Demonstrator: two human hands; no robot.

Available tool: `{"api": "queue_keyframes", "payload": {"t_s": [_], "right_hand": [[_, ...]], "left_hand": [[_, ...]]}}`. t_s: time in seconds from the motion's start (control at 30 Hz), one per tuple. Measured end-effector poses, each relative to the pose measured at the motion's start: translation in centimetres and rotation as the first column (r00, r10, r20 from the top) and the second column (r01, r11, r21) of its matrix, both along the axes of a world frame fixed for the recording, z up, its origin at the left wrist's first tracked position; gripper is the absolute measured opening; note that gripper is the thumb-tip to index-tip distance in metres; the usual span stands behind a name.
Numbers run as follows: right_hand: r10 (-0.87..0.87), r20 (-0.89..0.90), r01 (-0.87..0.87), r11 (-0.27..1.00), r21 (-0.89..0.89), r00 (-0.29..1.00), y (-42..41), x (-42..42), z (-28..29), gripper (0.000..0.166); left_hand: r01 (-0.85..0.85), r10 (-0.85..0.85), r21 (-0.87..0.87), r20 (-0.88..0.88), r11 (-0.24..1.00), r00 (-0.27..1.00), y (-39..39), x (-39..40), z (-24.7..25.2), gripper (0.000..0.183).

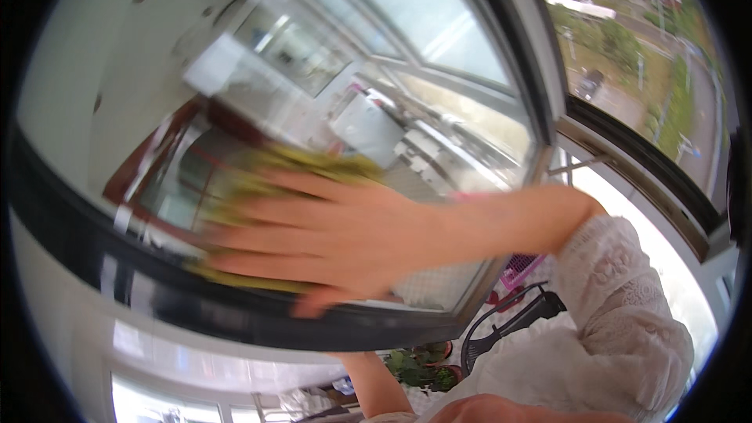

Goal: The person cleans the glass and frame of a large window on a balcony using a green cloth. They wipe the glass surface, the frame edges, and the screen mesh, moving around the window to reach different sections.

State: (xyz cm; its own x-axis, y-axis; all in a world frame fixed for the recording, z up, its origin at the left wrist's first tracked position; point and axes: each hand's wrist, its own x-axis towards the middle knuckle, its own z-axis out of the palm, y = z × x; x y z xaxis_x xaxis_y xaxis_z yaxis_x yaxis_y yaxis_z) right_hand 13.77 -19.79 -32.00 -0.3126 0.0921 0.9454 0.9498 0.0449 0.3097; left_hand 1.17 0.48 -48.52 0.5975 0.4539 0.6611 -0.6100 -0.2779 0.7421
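Observation:
My right hand [346, 229] lies flat with its fingers spread, pressing a yellow-green cloth [305, 160] against the glass pane [176, 64] of a window sash. Hand and cloth are blurred. The thumb points down over the dark lower frame [235, 311] of the sash. Below that frame a bare forearm [376, 385] rises at the bottom of the view. My left hand at its end is hidden by the frame, so what it touches does not show.
Room furnishings show in the pane, through it or mirrored. At right the window opening [634, 70] looks down from a height on trees, a road and a car. A metal stay [581, 164] sits by the sash. Below are a black chair [517, 317] and potted plants [420, 364].

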Motion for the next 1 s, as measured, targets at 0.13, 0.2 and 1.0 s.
{"api": "queue_keyframes", "payload": {"t_s": [0.13,0.2,1.0], "right_hand": [[-0.249,-0.045,0.25,0.909,0.334,0.967,-2.0,3.5,15.7,0.057],[-0.388,-0.204,0.434,0.851,0.295,0.899,-5.3,6.7,20.0,0.057],[-0.298,-0.775,0.565,0.82,0.091,0.557,-13.4,13.8,-21.8,0.059]], "left_hand": [[0.223,-0.239,-0.134,-0.117,0.966,0.964,-3.3,-0.3,3.8,0.023],[0.151,-0.141,0.043,-0.18,0.988,0.973,-3.0,1.1,3.2,0.023],[0.196,-0.24,-0.211,-0.205,0.958,0.949,-6.8,0.5,6.0,0.018]]}}
